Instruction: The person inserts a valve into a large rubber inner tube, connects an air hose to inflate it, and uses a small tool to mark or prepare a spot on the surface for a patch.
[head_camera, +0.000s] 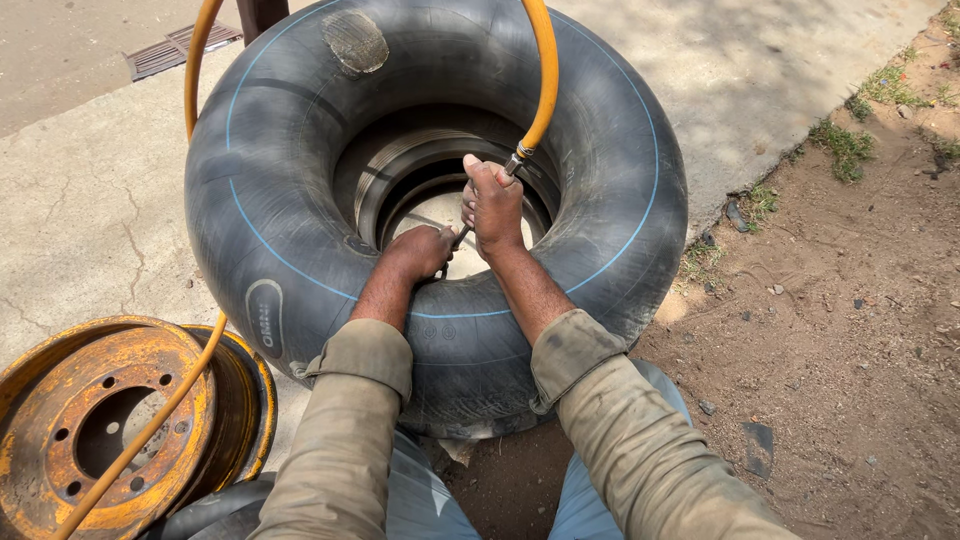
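Head view, left to right: I see the rusty wheel rim (100, 420) lying loose, the inner tube (300, 200) already swollen, my left hand (420, 252) curled inside it, my right hand (493, 205) gripping the orange hose (543, 90) nozzle, so filling looks well along.

You see a cracked concrete floor (90, 200) with a big black inner tube (300, 230) lying on it. A rusty wheel rim (110, 420) lies at its left. At right is bare dirt (850, 330).

Both arms wear olive-khaki sleeves with turned-back cuffs, over grey-blue trousers; forearms bare.
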